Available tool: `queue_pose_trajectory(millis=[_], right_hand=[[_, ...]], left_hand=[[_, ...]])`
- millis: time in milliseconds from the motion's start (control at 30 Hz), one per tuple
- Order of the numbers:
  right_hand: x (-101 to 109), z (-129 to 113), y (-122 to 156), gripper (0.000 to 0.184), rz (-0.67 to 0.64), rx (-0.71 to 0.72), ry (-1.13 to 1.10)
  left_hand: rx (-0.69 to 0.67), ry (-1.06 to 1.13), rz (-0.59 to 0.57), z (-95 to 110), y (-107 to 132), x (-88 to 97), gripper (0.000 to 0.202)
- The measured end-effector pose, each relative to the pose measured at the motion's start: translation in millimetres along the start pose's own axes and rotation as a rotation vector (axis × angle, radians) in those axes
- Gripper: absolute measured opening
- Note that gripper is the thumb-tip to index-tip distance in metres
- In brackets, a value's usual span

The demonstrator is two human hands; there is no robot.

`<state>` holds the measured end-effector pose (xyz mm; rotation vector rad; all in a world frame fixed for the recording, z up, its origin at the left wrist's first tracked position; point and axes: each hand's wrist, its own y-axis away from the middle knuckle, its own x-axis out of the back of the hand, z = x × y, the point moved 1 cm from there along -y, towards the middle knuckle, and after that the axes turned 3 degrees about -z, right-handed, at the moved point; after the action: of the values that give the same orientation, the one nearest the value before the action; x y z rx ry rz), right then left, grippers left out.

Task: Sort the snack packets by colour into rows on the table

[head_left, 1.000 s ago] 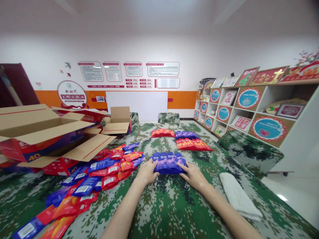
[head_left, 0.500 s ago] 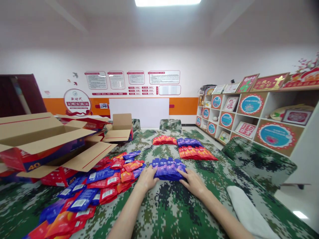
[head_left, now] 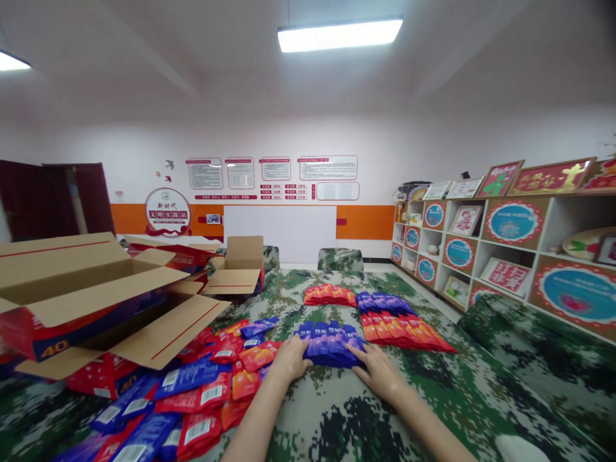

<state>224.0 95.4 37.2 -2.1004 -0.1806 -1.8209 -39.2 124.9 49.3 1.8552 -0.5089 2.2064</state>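
Note:
A fanned row of purple sachets (head_left: 330, 342) lies on the camouflage-covered table (head_left: 337, 417) straight ahead. My left hand (head_left: 290, 359) rests against the row's left end, fingers bent onto the packets. At the right end my right hand (head_left: 376, 372) lies flat with fingers stretched onto the sachets. Both hands press the stack from either side. Beyond it lie a red row (head_left: 330, 295), a second purple row (head_left: 384, 303) and a longer red-orange row (head_left: 409, 332).
A loose heap of red, orange and blue sachets (head_left: 192, 398) covers the table's left side. Open cardboard boxes (head_left: 91, 295) stand at far left. Chairs with camouflage covers (head_left: 339, 259) sit at the far end. Shelving with framed pictures (head_left: 510, 237) lines the right wall. A white cloth (head_left: 522, 449) peeks at bottom right.
The view has tilted upward, showing more ceiling and lights. My hands have stayed on the two ends of the purple row, squeezing it slightly narrower.

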Motion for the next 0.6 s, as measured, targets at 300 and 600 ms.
queue_pose_trajectory(millis=[300,600], right_hand=[[-10,11,-52,0.055,0.006,0.023,0.069],[-6,23,-83,0.054,-0.016,0.036,0.151]], left_hand=[[-0.019,-0.038,-0.001,-20,-49,1.3,0.048],[-0.015,-0.026,-0.028,-31,-80,-2.1,0.046]])
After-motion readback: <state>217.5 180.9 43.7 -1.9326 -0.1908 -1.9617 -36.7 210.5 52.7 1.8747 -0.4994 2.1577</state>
